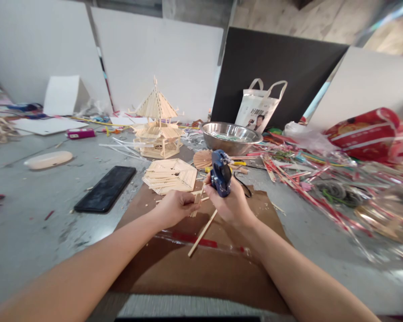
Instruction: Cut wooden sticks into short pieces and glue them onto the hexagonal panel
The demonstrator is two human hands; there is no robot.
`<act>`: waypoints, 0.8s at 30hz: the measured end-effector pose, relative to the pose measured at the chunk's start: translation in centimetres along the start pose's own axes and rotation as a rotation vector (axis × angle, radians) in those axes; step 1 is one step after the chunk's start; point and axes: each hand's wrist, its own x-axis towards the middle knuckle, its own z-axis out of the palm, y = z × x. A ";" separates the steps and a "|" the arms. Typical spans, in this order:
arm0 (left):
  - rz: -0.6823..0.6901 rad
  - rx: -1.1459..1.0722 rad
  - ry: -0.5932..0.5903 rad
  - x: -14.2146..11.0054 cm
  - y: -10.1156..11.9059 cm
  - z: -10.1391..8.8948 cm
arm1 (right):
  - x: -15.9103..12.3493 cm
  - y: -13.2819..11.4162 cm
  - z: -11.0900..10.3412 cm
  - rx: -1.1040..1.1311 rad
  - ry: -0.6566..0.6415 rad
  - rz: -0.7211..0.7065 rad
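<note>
My left hand (175,206) is closed in a pinch on a small piece made of thin wooden sticks (197,201), held above a brown cardboard sheet (201,268). My right hand (231,205) grips a blue glue gun (220,178), its body upright, right beside the stick piece. A long wooden stick (203,232) slants down from between my hands toward the cardboard. Just beyond my hands lies a flat hexagonal panel of sticks (169,175), and behind it stands a stick-built pavilion model (157,127).
A black phone (105,188) lies left of the cardboard. A steel bowl (231,136), a white tote bag (260,109) and a red packet (364,133) sit at the back right, with several loose chopsticks and wrappers (309,179) spread across the right. White and black boards lean behind.
</note>
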 end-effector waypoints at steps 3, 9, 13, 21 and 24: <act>0.001 -0.024 -0.008 0.0 -0.1 0.0 | 0.0 0.0 0.0 0.002 0.004 -0.008; -0.039 -0.055 -0.004 0.0 0.1 0.1 | 0.0 -0.2 0.0 -0.001 0.007 -0.011; -0.035 -0.089 0.001 0.0 0.1 0.3 | 0.0 -0.2 0.0 -0.002 0.015 -0.018; 0.051 0.081 0.169 0.0 -0.2 0.6 | 0.2 -0.5 -0.4 -0.134 0.032 -0.018; -0.017 0.256 0.328 0.1 -0.3 -0.2 | 0.5 0.0 -0.6 -0.378 0.049 0.017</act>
